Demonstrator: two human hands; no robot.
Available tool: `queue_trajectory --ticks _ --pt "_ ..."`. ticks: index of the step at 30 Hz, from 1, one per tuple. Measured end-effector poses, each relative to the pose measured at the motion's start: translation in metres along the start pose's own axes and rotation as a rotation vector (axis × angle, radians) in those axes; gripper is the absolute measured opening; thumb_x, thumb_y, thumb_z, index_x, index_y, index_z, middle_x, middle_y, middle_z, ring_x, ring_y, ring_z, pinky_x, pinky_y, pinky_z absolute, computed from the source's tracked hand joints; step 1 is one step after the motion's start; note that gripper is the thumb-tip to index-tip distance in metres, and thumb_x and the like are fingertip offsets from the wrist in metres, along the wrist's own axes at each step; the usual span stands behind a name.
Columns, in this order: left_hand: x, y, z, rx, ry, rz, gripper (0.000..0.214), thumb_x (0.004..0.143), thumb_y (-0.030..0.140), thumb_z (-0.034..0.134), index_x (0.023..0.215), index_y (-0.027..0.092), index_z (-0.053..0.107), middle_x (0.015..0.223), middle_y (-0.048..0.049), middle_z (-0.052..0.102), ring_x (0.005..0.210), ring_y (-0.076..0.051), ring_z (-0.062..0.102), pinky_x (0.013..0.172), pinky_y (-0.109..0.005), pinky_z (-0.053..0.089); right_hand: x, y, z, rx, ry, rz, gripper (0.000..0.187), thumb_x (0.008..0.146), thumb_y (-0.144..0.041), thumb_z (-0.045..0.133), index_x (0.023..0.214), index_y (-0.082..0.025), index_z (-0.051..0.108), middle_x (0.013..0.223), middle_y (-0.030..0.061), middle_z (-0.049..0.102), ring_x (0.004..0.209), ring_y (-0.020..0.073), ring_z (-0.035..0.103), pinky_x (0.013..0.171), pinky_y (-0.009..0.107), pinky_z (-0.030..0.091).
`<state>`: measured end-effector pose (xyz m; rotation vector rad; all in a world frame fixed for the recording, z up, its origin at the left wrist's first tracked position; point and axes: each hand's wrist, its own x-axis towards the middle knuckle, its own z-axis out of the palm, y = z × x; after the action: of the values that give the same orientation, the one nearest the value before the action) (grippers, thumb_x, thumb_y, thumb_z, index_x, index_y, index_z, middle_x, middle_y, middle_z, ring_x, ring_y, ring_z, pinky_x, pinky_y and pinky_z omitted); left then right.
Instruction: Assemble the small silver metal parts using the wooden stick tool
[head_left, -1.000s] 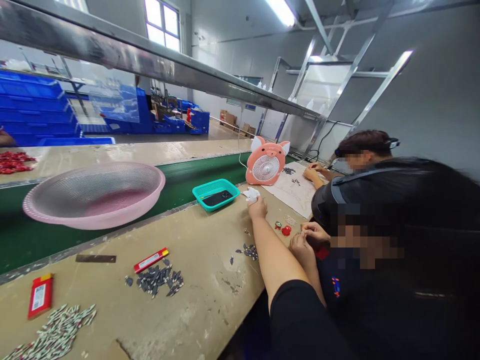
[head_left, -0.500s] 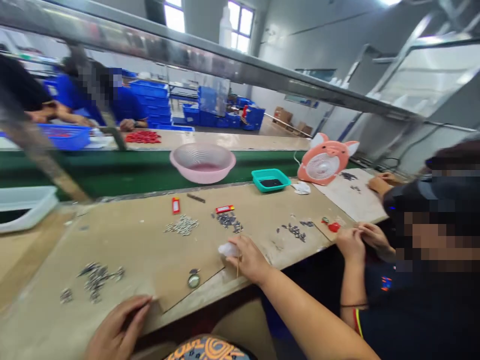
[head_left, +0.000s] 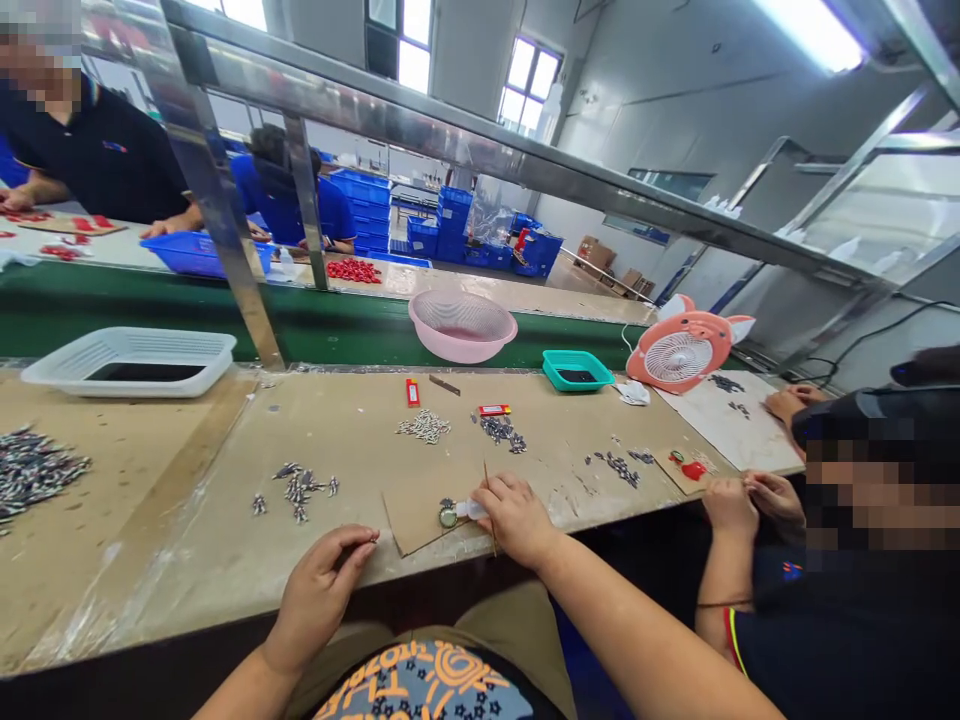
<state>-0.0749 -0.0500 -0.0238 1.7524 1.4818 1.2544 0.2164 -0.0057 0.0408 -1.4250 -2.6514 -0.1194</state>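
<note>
Gripping translucent bottle point(head_left: 472, 509) and stick point(head_left: 486, 470): right hand point(head_left: 514, 516). Left hand point(head_left: 324, 585) pinching tiny piece point(head_left: 373, 541). Labels point(head_left: 491, 410) on red boxes point(head_left: 413, 393) illegible.

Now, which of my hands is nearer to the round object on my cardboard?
Right. Your right hand is just right of the round object; your left hand is farther, left of it.

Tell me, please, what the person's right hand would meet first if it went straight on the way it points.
The right hand, white bottle foremost, would probably meet the small round piece on the cardboard first, though their heights are unclear.
</note>
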Motion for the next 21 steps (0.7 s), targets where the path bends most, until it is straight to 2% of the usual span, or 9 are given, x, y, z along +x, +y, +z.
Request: queue_trajectory --ticks 5,14,18,21 --pt "-0.0002 -0.0012 0.0007 0.008 -0.007 0.032 0.017 0.081 0.035 0.057 0.090 0.023 0.065 0.093 -0.0038 0.071 0.090 -0.021 0.065 0.082 -0.033 0.052 0.0006 -0.0018 -0.0040 -0.056 -0.003 -0.023 0.020 0.084 -0.029 0.061 0.102 -0.022 0.058 0.100 0.0068 0.061 0.097 0.0240 0.047 0.083 0.035 0.034" --pt "-0.0006 -0.0045 0.0013 -0.002 -0.022 0.043 0.017 0.082 0.036 0.056 0.091 0.023 0.063 0.094 -0.0039 0.069 0.091 -0.021 0.064 0.083 -0.034 0.050 0.0017 -0.0019 -0.0042 -0.086 0.022 -0.044 0.019 0.082 -0.028 0.064 0.099 -0.022 0.058 0.097 0.0065 0.061 0.095 0.0233 0.047 0.080 0.034 0.035" --pt "-0.0007 -0.0040 0.0019 0.001 -0.019 0.022 0.017 0.082 0.036 0.057 0.091 0.023 0.063 0.094 -0.0039 0.069 0.092 -0.021 0.063 0.085 -0.034 0.049 0.0017 0.0000 -0.0022 -0.022 0.040 -0.039 0.021 0.080 -0.026 0.066 0.100 -0.022 0.059 0.097 0.0065 0.061 0.095 0.0235 0.048 0.081 0.035 0.037" --pt "-0.0008 -0.0033 0.0008 -0.015 -0.017 -0.013 0.018 0.081 0.038 0.057 0.091 0.023 0.063 0.096 -0.0046 0.069 0.094 -0.022 0.063 0.087 -0.035 0.049 -0.0017 0.0024 0.0013 0.129 0.086 -0.003 0.027 0.077 -0.024 0.068 0.102 -0.021 0.058 0.100 0.0068 0.061 0.096 0.0228 0.049 0.085 0.035 0.039"
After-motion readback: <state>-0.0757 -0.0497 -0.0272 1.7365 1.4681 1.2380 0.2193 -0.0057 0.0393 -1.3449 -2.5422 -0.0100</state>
